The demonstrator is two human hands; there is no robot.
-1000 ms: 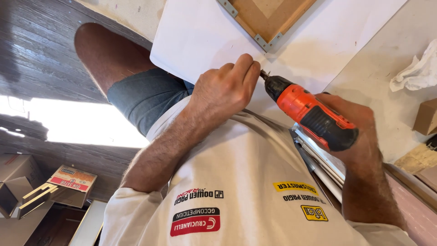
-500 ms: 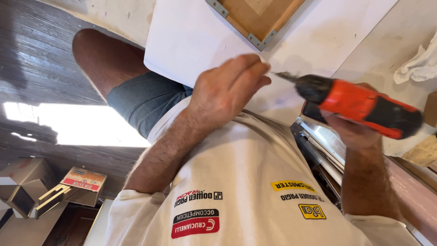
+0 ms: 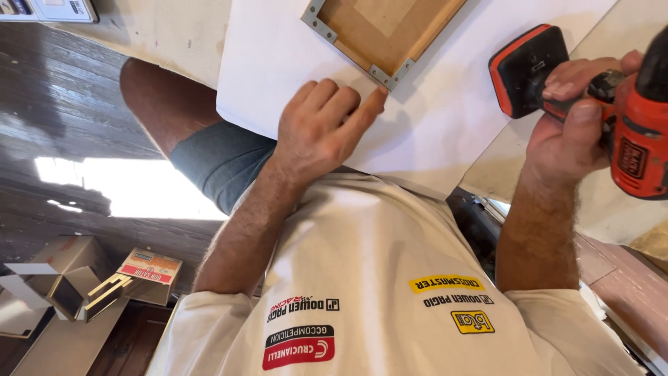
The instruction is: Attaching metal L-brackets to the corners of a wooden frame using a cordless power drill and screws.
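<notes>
My left hand (image 3: 323, 132) rests palm down on a large white paper sheet (image 3: 271, 76), one fingertip touching a grey metal corner bracket (image 3: 390, 73) of a wooden frame (image 3: 383, 28) that lies back up on the paper. I see nothing in that hand. My right hand (image 3: 567, 132) grips an orange and black cordless drill (image 3: 637, 139) by the handle, off to the right of the frame. The drill's battery base (image 3: 525, 69) points toward the frame and its tip is out of view.
The paper lies on a pale worktop (image 3: 167, 28) and hangs over its edge above my knee (image 3: 160, 104). Open cardboard boxes (image 3: 56, 278) and a small printed carton (image 3: 149, 268) sit on the dark wooden floor at lower left.
The drill has pulled away to the right from my left fingers and turned. My left hand has gone down onto the paper at the frame's corner.
</notes>
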